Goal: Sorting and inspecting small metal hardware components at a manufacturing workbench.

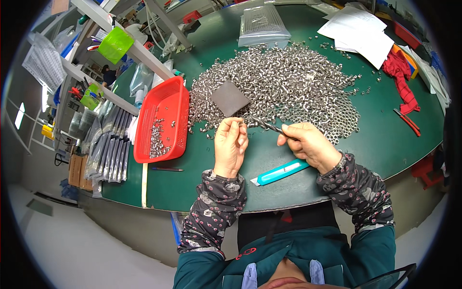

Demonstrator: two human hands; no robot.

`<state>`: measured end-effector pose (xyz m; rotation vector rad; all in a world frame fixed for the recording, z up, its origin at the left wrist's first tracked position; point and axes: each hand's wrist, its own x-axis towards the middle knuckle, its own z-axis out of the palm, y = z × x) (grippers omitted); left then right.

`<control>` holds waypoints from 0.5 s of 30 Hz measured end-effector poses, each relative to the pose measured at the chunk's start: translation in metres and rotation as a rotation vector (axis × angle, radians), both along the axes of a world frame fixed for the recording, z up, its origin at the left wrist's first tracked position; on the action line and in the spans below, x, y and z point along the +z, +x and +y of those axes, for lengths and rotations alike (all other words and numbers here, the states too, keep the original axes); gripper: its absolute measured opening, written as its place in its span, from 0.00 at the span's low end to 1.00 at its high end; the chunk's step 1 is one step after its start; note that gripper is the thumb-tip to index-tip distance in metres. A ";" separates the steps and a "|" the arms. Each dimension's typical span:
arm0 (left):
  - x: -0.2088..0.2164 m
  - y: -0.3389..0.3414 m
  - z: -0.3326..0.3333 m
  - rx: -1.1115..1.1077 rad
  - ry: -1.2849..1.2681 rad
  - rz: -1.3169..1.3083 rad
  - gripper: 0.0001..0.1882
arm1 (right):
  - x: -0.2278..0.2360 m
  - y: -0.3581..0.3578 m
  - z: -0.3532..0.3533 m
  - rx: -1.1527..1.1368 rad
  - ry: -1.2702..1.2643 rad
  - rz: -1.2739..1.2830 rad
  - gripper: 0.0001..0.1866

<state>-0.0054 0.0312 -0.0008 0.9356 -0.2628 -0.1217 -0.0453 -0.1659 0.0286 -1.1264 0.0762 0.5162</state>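
My right hand [310,146] is wrapped round the shank of a dark twist drill bit [265,124], which points left toward my other hand. A small metal piece is pinched between the thumb and fingertips of my left hand [230,148], right at the bit's tip; it looks like one of the small metal rings, though the fingers mostly hide it. Beyond both hands spreads a big heap of small silvery metal rings [284,77]. On the heap's near left part lies a dark grey square plate [230,98]. A teal utility knife [281,173] rests just below my right hand.
To the left stands a red plastic basket [139,144] with some metal pieces inside. A pen [167,169] lies near the edge of the green table [385,149]. Red-handled pliers [408,123], a red cloth [402,79], white papers [358,33] and clear bags [263,24] lie farther out.
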 end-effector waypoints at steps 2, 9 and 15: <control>-0.001 0.001 0.002 -0.050 -0.030 0.050 0.07 | -0.002 0.001 0.000 -0.023 -0.085 -0.071 0.17; -0.002 0.001 0.006 -0.094 -0.093 0.093 0.07 | -0.003 0.000 0.001 -0.068 -0.253 -0.225 0.16; 0.001 -0.003 0.003 -0.069 -0.031 0.115 0.07 | -0.013 0.004 -0.004 -0.092 -0.426 -0.398 0.16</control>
